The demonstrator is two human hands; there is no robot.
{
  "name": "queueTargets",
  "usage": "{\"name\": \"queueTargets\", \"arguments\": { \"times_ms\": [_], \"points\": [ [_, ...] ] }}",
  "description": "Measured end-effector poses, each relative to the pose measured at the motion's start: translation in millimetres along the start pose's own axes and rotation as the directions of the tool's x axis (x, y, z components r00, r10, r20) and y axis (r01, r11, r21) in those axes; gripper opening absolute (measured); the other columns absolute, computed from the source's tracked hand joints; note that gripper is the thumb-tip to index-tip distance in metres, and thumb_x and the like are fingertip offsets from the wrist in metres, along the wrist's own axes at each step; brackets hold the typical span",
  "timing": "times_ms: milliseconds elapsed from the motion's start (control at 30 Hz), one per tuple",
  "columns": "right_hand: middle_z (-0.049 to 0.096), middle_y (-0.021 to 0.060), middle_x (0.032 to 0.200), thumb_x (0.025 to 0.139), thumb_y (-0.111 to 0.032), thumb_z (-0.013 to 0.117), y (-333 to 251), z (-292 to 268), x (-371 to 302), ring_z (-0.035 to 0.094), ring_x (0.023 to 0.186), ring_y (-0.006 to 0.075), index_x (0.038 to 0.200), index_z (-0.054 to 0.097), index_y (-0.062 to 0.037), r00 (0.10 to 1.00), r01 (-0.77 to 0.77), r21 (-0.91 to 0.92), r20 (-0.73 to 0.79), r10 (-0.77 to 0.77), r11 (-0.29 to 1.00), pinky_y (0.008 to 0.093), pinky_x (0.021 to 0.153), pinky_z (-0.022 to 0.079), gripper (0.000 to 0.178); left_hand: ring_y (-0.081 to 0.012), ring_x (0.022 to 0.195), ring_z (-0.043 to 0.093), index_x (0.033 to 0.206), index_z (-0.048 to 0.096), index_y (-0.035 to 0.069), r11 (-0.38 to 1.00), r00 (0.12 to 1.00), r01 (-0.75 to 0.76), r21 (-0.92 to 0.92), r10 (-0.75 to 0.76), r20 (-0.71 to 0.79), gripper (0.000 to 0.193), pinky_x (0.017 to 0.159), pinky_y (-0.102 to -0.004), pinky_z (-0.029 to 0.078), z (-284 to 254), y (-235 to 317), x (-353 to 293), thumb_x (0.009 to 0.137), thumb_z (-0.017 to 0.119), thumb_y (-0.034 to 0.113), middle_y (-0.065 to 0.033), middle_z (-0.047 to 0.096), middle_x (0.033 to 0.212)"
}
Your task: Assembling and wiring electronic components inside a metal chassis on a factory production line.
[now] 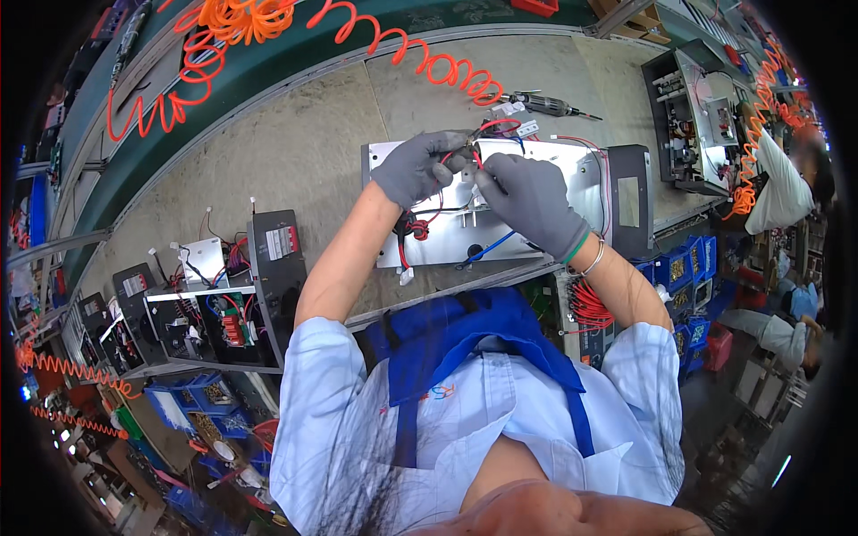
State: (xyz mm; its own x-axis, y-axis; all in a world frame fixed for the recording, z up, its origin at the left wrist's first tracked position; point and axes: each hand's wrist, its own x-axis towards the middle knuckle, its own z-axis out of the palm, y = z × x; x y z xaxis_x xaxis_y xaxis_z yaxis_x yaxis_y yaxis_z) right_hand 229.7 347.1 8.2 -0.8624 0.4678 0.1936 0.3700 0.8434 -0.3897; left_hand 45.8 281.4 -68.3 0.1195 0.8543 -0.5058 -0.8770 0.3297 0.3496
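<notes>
Over a silver metal panel [575,170] with a dark end plate [630,201], both my hands are close together in grey gloves. My left hand [420,168] has its fingers closed on a red wire [476,161]. From the other side my right hand [536,201] pinches the same wire; the fingertips partly hide the spot where they meet. A loop of red and black wires [416,228] hangs below my left hand. Under my right hand a blue cable [490,250] lies across the panel. A small white terminal block [528,129] sits behind my right hand.
A power screwdriver [554,106] lies behind the panel, below an orange coiled hose [438,67]. Open wired housings stand to the left [277,259] and far right [670,116]. Blue parts bins [675,268] and a red wire bundle [590,304] are at lower right. People work farther right.
</notes>
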Motion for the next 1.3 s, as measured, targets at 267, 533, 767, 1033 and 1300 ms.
{"name": "queueTargets", "arguments": {
  "times_ms": [267, 533, 767, 1033, 1300],
  "points": [
    [0.059, 0.0090, 0.061, 0.089, -0.026, 0.058, -4, 12, -8, 0.058, 0.047, 0.0261, 0.076, 0.054, -0.0083, 0.997, 0.016, -0.110, -0.067, -0.023, 0.994, 0.0384, 0.042, 0.045, 0.022, -0.0061, 0.060, 0.050, 0.108, 0.055, -0.004, 1.000, 1.000, -0.012, 0.005, 0.012, 0.004, 0.021, 0.034, -0.0124, 0.036, 4, -5, 0, 0.095, 0.052, 0.013, -0.0092, 0.057, 0.086],
    [0.058, 0.0092, 0.059, 0.088, -0.027, 0.060, -3, 21, -22, 0.058, 0.046, 0.0252, 0.076, 0.055, -0.0082, 0.984, -0.065, -0.036, -0.170, 0.059, 0.997, 0.0373, 0.042, 0.044, 0.023, -0.0066, 0.052, 0.049, 0.097, 0.058, -0.003, 0.997, 0.998, 0.047, 0.068, -0.045, -0.039, 0.017, 0.034, -0.0127, 0.035, 23, 0, -3, 0.095, 0.053, 0.013, -0.0059, 0.056, 0.070],
    [0.061, 0.0107, 0.062, 0.085, -0.030, 0.062, 2, 12, -12, 0.059, 0.053, 0.0223, 0.080, 0.065, -0.0039, 0.919, -0.384, 0.450, 0.108, 0.378, 0.806, 0.0345, 0.052, 0.045, 0.026, -0.0067, 0.055, 0.052, 0.095, 0.060, -0.001, 0.997, 0.996, 0.063, 0.039, -0.061, -0.071, 0.014, 0.034, -0.0131, 0.035, 17, 0, 4, 0.093, 0.055, 0.012, -0.0063, 0.058, 0.075],
    [0.061, 0.0081, 0.062, 0.085, -0.027, 0.061, 13, 14, -5, 0.056, 0.055, 0.0145, 0.079, 0.065, -0.0003, 0.868, -0.487, 0.622, 0.265, 0.420, 0.614, 0.0331, 0.055, 0.045, 0.027, -0.0057, 0.053, 0.047, 0.095, 0.060, -0.002, 0.978, 0.998, 0.068, 0.196, -0.064, -0.024, 0.017, 0.034, -0.0126, 0.033, 30, 10, 6, 0.094, 0.054, 0.014, -0.0052, 0.056, 0.073],
    [0.061, 0.0078, 0.062, 0.084, -0.024, 0.063, 9, 13, -7, 0.061, 0.058, 0.0138, 0.080, 0.065, -0.0012, 0.845, -0.507, 0.634, 0.235, 0.480, 0.583, 0.0303, 0.058, 0.047, 0.023, -0.0023, 0.047, 0.035, 0.097, 0.060, -0.001, 0.949, 0.993, 0.064, 0.310, -0.028, -0.118, 0.022, 0.034, -0.0134, 0.025, 62, 15, 1, 0.095, 0.054, 0.019, -0.0007, 0.049, 0.066]
  ]
}}
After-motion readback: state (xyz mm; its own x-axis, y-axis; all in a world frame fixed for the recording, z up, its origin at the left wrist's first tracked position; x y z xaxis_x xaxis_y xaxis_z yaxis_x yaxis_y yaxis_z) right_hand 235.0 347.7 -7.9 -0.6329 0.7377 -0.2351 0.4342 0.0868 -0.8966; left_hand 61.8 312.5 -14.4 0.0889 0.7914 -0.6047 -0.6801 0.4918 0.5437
